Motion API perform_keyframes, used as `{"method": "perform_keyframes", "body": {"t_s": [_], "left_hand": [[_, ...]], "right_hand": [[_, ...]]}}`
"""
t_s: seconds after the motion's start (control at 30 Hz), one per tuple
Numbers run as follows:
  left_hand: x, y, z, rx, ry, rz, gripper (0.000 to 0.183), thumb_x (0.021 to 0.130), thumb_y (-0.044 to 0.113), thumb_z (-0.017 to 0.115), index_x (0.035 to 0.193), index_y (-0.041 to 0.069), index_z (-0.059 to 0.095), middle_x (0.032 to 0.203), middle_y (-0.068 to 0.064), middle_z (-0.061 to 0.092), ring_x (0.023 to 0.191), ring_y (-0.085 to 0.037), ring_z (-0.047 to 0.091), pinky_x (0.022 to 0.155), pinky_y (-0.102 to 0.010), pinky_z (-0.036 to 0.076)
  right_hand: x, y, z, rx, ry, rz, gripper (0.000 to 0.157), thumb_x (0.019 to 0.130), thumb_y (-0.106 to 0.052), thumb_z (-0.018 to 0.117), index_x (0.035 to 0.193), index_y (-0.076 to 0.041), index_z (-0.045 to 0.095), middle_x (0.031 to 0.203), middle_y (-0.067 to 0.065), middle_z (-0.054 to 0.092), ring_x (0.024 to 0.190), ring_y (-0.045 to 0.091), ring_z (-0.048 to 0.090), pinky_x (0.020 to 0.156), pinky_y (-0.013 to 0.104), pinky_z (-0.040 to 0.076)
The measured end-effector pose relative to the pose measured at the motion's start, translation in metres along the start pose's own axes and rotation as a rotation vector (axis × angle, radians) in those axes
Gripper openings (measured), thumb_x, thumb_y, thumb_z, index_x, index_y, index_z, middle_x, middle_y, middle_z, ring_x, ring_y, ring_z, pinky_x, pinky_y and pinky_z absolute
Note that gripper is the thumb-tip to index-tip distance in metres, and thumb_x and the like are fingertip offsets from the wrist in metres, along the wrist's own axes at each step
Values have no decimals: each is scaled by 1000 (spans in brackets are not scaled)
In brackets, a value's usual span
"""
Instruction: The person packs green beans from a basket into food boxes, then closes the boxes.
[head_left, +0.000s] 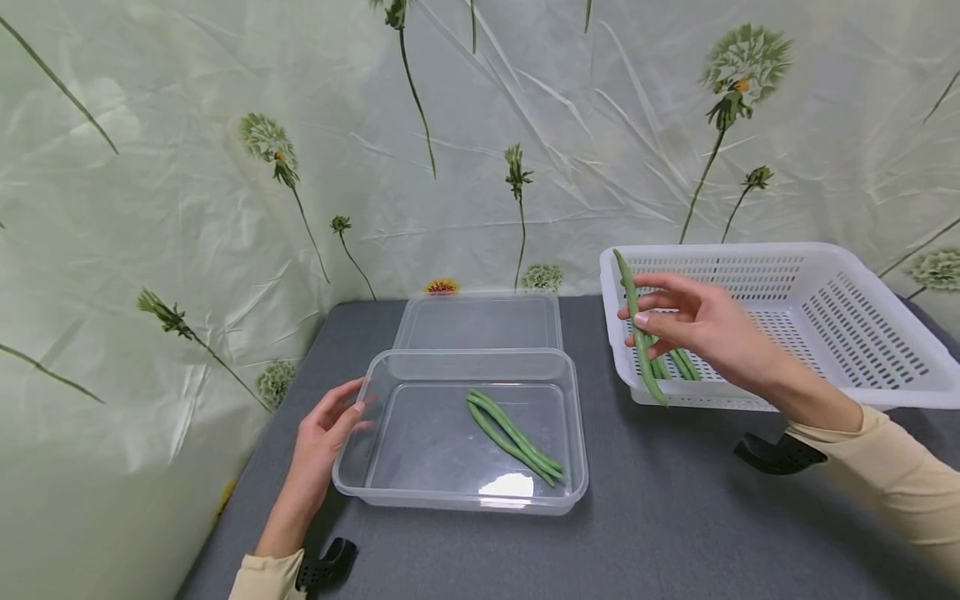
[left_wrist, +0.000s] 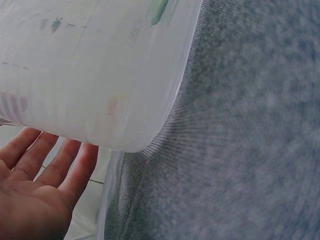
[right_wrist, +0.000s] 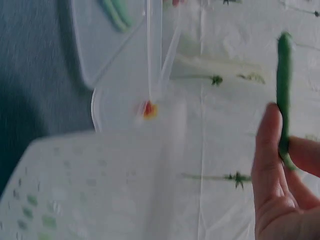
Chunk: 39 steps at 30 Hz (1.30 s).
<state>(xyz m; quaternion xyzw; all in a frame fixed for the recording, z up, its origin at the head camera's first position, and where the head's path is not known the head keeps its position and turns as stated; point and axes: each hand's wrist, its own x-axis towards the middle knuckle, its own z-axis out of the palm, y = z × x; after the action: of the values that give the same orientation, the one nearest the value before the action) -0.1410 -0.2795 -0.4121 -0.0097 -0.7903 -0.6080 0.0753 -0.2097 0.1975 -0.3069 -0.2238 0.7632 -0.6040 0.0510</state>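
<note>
A clear plastic container [head_left: 457,497] stands on the dark grey table, with a small bunch of green beans [head_left: 519,437] in its right half. My left hand [head_left: 321,442] is at the container's left side, thumb near the rim, its fingers [left_wrist: 75,165] nearly straight against the outer wall. Over the left end of a white plastic basket [head_left: 862,396], my right hand [head_left: 701,325] pinches a long green bean [right_wrist: 284,85] between thumb and fingers. Below that hand, several more beans [head_left: 682,364] lie in the basket, partly hidden by the fingers.
A clear flat lid [head_left: 480,321] lies directly behind the container. The grey table [head_left: 652,517] ends at its back and left edges, against a pale, flower-printed sheet [head_left: 465,208]. Black wrist straps [head_left: 780,454] show at both sleeves.
</note>
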Motion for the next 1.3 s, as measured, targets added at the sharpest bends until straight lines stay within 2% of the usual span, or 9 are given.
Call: {"method": "perform_keyframes", "body": {"t_s": [0.23,0.33,0.47,0.57,0.87,1.03,1.3], "left_hand": [[0,0,0,0,2,-6,42,103,21,55,141,4,49,141,-14,50,117,-11,59,84,-30,55],[1,1,-1,0,-1,-10,42,103,21,55,141,5,49,141,-14,50,118,-13,59,84,-30,55],[2,2,-1,-3,-9,-9,42,103,22,55,141,5,50,142,-14,50,119,-15,59,85,-30,54],[2,2,-1,-1,-11,-9,43,103,23,55,141,5,49,142,-14,49,119,-15,59,85,-30,54],[3,1,-2,2,-18,4,44,103,24,56,142,6,49,143,-13,49,119,-13,59,84,-31,55],[2,1,-2,-6,-18,2,45,102,24,56,142,5,49,143,-14,49,119,-13,59,84,-30,55],[1,0,-3,-4,-19,5,45,103,25,56,142,5,48,143,-13,48,119,-14,58,85,-31,55]], "right_hand": [[0,4,31,123,4,-61,48,95,-3,64,139,-2,44,113,17,65,87,36,70,66,46,59],[0,7,45,120,14,-84,48,95,-2,65,138,0,45,111,16,66,83,35,71,64,45,59],[0,10,64,96,23,-74,50,93,-5,68,139,-2,47,111,17,65,79,30,71,63,46,58],[2,12,76,108,5,-63,51,92,-6,69,139,-5,49,112,19,63,77,26,69,63,48,58],[9,20,108,162,-69,-67,49,91,-5,70,136,-8,51,109,18,61,78,25,68,61,51,57],[15,27,123,120,-137,-56,46,90,-8,73,132,-9,54,105,15,62,77,26,68,59,49,57],[21,33,138,-40,-272,-23,41,88,-13,76,126,-8,61,101,9,65,72,22,66,57,51,56]]}}
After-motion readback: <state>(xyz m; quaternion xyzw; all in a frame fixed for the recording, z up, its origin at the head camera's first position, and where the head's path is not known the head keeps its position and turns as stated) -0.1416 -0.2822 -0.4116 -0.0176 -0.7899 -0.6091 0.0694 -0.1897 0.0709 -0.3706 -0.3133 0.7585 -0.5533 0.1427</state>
